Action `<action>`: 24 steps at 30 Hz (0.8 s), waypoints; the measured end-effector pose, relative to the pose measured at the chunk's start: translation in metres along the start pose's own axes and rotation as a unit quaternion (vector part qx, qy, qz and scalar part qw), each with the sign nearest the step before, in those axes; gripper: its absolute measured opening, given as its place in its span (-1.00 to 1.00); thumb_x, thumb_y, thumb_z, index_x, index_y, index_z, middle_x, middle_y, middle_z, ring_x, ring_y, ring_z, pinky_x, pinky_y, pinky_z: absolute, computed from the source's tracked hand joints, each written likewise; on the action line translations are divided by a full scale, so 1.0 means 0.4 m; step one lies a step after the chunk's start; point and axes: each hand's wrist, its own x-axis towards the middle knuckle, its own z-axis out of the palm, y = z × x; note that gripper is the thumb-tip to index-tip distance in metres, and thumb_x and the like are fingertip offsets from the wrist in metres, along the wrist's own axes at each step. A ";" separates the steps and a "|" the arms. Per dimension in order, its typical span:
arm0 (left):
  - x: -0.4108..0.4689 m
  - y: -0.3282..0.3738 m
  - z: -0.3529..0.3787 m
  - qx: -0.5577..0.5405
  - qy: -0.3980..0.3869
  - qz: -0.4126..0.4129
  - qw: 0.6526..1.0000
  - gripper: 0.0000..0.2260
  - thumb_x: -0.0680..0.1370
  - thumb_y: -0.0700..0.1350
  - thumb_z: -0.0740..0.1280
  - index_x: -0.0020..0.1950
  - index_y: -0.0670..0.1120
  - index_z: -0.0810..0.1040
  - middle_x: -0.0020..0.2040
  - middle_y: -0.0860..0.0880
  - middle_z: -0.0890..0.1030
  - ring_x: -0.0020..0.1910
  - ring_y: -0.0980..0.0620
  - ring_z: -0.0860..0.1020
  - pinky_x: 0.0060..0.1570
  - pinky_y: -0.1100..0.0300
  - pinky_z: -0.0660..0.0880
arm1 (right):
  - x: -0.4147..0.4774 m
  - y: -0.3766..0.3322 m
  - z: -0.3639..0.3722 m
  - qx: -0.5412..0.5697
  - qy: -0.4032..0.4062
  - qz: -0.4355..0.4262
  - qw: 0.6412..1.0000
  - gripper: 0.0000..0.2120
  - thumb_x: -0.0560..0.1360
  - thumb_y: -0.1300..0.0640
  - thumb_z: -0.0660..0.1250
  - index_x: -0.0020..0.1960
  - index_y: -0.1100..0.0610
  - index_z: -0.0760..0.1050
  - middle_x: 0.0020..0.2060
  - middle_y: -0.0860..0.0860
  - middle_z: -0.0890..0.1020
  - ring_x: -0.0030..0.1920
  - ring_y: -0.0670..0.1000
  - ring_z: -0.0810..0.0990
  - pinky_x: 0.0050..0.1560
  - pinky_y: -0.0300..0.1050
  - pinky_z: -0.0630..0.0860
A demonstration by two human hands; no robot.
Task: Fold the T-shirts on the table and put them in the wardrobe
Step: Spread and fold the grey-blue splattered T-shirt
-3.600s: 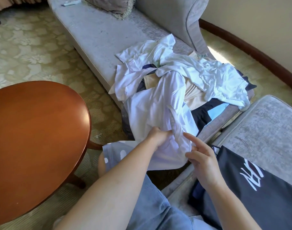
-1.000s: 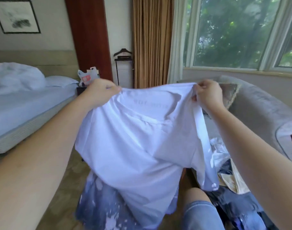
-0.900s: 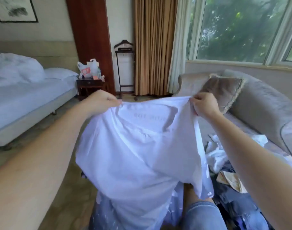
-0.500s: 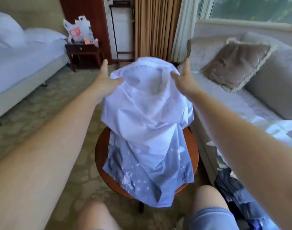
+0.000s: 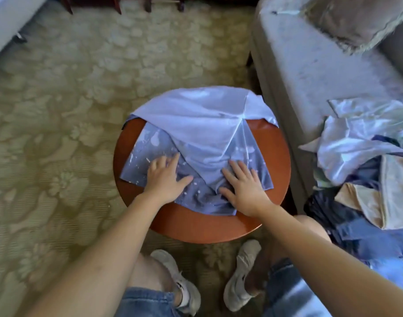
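A white T-shirt (image 5: 202,120) lies spread over the far half of the small round wooden table (image 5: 202,227), its far edge hanging past the rim. Under it lies a blue-grey T-shirt with white splatter marks (image 5: 147,143). My left hand (image 5: 165,179) lies flat on the splattered shirt, fingers straight, just left of the white shirt's near tip. My right hand (image 5: 244,187) presses flat on the cloth at the white shirt's near right edge, fingers spread.
A grey chaise sofa (image 5: 310,72) runs along the right, with a fringed cushion (image 5: 353,19) at its far end and a heap of clothes (image 5: 365,161) close to me. Patterned carpet (image 5: 58,110) surrounds the table. My two shoes (image 5: 239,271) stand below the table's near edge.
The white shirt, held up in the air by both hands before, now lies on the table over the splattered shirt. Both hands let go and came down flat on the cloth.
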 end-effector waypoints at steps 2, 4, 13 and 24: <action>0.017 0.009 0.003 0.001 0.004 0.013 1.000 -0.23 0.55 0.31 0.19 0.60 -0.02 -0.02 0.56 -0.11 0.14 0.52 -0.16 0.08 0.49 -0.08 0.05 | 0.040 0.007 -0.018 -0.005 0.007 0.025 1.000 -0.35 0.58 -0.25 0.10 0.58 -0.02 0.07 0.59 0.01 -0.06 0.57 0.09 -0.11 0.50 0.15 -0.13; 0.011 0.009 0.003 -0.028 0.018 0.026 0.999 -0.23 0.54 0.29 0.23 0.60 -0.04 0.03 0.55 -0.09 0.16 0.52 -0.14 0.10 0.49 -0.09 0.07 | 0.062 0.018 -0.037 0.017 0.025 0.027 0.999 -0.42 0.61 -0.13 0.16 0.56 0.02 0.14 0.58 0.03 0.01 0.56 0.13 0.00 0.50 0.13 -0.03; -0.116 -0.020 0.013 -0.096 0.014 0.072 0.993 -0.60 0.39 0.10 0.52 0.16 0.02 0.55 0.16 0.03 0.33 0.32 0.00 0.22 0.29 0.19 0.17 | -0.131 0.019 -0.006 0.093 0.065 -0.063 0.992 -0.54 0.36 -0.03 0.39 0.19 0.16 0.59 0.33 0.15 0.47 0.34 0.21 0.43 0.36 0.14 0.35; -0.156 -0.080 -0.014 -0.010 0.086 0.010 0.996 -0.74 0.60 -0.05 0.31 0.25 -0.10 0.58 0.16 -0.03 0.50 0.25 -0.06 0.40 0.17 0.09 0.38 | -0.114 -0.008 -0.074 0.163 0.236 0.020 0.958 -0.86 0.54 0.29 0.21 -0.13 0.24 0.53 -0.22 0.12 0.60 -0.19 0.19 0.54 -0.12 0.07 0.47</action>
